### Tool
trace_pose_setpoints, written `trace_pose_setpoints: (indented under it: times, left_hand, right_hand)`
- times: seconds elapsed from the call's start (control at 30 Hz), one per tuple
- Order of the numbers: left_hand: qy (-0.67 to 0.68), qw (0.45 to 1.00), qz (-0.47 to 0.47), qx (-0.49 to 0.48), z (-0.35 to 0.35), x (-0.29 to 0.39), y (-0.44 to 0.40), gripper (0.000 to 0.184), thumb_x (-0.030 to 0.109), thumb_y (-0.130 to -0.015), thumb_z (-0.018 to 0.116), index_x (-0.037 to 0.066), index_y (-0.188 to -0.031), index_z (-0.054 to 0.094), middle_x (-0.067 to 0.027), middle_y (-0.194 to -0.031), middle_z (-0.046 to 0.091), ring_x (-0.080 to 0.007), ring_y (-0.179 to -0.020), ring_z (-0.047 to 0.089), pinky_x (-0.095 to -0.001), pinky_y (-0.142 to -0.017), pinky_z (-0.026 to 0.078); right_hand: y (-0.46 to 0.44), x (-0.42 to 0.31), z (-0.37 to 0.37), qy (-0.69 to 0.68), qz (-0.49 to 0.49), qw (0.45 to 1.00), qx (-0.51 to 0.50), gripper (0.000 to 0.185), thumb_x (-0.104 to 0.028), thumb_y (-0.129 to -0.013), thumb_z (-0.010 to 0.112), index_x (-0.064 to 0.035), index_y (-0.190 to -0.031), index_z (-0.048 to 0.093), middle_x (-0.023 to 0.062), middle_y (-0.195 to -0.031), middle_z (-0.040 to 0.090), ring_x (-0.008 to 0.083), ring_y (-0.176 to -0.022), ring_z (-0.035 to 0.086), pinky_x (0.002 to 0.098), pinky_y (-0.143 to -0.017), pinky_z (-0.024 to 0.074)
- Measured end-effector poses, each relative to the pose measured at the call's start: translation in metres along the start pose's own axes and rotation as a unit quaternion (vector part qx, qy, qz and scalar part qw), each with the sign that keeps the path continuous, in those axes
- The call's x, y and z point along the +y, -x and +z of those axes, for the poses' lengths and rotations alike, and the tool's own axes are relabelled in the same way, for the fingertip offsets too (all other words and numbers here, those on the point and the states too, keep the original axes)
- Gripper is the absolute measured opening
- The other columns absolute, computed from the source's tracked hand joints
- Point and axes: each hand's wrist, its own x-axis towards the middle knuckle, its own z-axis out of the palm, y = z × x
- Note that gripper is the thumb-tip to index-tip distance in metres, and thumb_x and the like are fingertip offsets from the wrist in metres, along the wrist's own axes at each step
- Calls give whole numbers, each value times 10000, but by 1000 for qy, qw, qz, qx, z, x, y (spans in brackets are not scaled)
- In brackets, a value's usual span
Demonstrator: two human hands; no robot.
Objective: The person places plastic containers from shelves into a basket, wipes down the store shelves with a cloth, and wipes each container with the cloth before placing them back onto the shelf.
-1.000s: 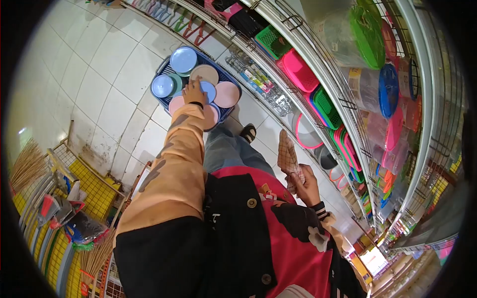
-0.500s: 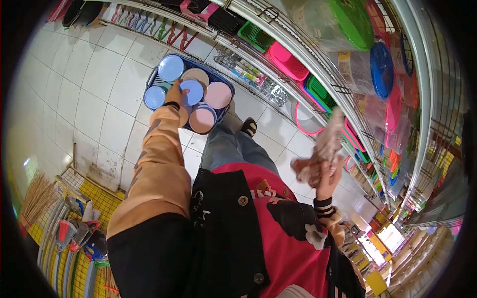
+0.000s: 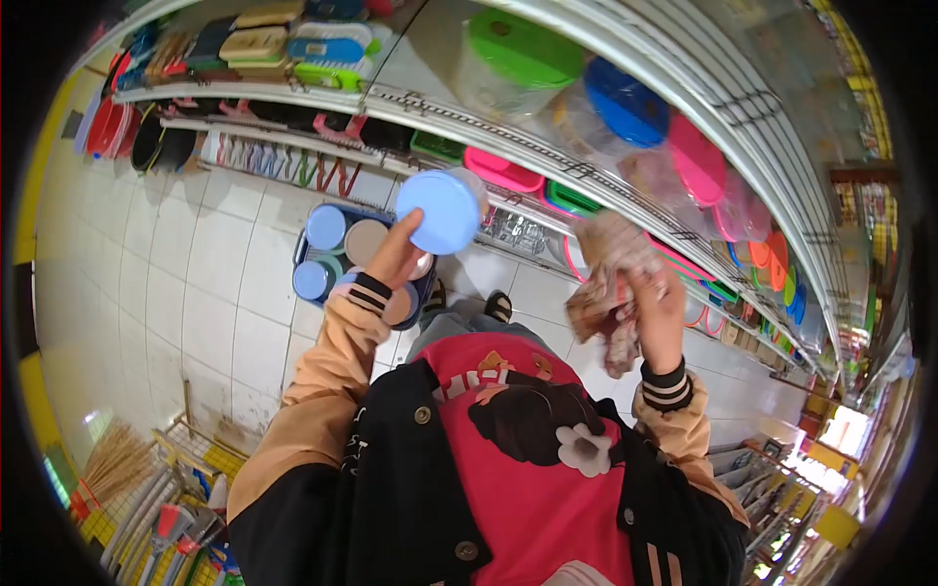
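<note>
The round container (image 3: 439, 212) is held at the fingertips of the left hand (image 3: 393, 256), just ahead of it and to its right, with the thumb laid over the near edge of the blue lid. The left hand is thus the nearer one, already in contact. The lid is faced up toward the wearer, and the pale body is partly hidden behind it, pointed away from the left hand toward the shelf (image 3: 293, 100); whether it is taller than wide cannot be told.

The crumpled cloth (image 3: 616, 254) is gripped in the right hand (image 3: 660, 313), bunched in the fingers, with one part spread ahead of that hand and loose folds hung on its left. Between container and cloth a gap is left, so the container lies to the left of the right hand, and a little ahead of it. The basket (image 3: 426, 295) is seen on the floor below the left hand and partly behind it, with other lidded containers (image 3: 326, 227) kept in it to that hand's left.

Half a second ago the left hand was lowered at the basket; now it has been raised with the container. The cloth, blurred then, is shown more clearly, and the view has been turned toward the shelf.
</note>
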Motion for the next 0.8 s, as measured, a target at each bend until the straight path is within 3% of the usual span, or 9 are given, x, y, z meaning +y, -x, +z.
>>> trace_pose_setpoints:
  times: [0.1,0.2,0.27,0.3,0.4,0.53,0.67,0.73,0.8]
  left_hand:
    - [-4,997,1,-74,79,-14,2,504,267,-873,541,-16,-1260,389,-114,-1222,502,-202,-1124,493,-355,-983,367]
    - [-22,992,-8,-124,145,-28,6,447,256,-890,516,6,-1241,399,-93,-1162,532,-187,-1090,514,-337,-950,404]
    - [-17,994,-5,-109,173,-40,20,442,307,-917,460,28,-1252,388,-70,-1182,517,-174,-1096,505,-326,-937,417]
    - [-41,972,-60,-221,180,-37,29,469,374,-935,391,60,-1282,364,-54,-1228,482,-176,-1122,481,-330,-952,399]
    - [-127,977,-47,-165,206,-45,40,509,424,-940,340,79,-1315,339,-61,-1244,463,-188,-1162,440,-337,-979,345]
    - [-101,979,-22,-174,228,-67,52,524,373,-937,401,51,-1331,278,-80,-1257,431,-200,-1158,433,-333,-984,333]
    - [-280,934,115,-188,241,-69,48,811,271,-762,691,42,-1335,165,-128,-1259,359,-224,-1123,427,-352,-977,332]
    - [-409,868,185,-213,260,-62,57,861,183,-678,744,20,-1316,189,-135,-1235,364,-217,-1136,415,-356,-956,358]
    - [-477,818,255,-196,270,-60,62,846,91,-635,735,9,-1301,219,-153,-1214,374,-243,-1140,423,-356,-937,378]
  right_hand:
    - [0,-46,-10,-115,17,991,61,250,-160,-846,581,10,-1028,569,75,-951,588,125,-831,527,252,-741,412]
    - [-3,-50,-13,138,-231,963,32,383,-241,-784,645,-56,-1106,551,192,-1191,456,275,-1071,442,354,-896,343]
    - [-3,-37,2,165,-354,917,81,470,-341,-767,640,-146,-1181,535,205,-1255,376,345,-1092,366,420,-926,298]
    - [0,-40,0,165,-353,915,100,470,-341,-767,640,-146,-1181,535,205,-1255,376,345,-1092,366,420,-926,298]
    - [9,-40,-16,346,-316,874,128,500,-394,-770,617,-205,-1223,522,164,-1230,423,333,-1036,403,435,-905,323]
    - [11,-24,-36,245,-278,914,168,505,-356,-779,623,-136,-1222,526,155,-1162,481,329,-1031,451,391,-890,352]
    - [-9,1,-67,48,-252,945,203,355,-228,-823,607,-39,-1119,556,123,-938,584,231,-828,566,291,-760,439]
    - [-16,15,-85,-333,-92,926,153,367,-218,-836,607,-17,-1134,534,98,-967,591,203,-892,566,293,-792,436]
    - [-7,16,-111,-385,-66,911,133,379,-210,-842,603,-19,-1157,516,91,-1004,587,191,-925,558,295,-818,429]
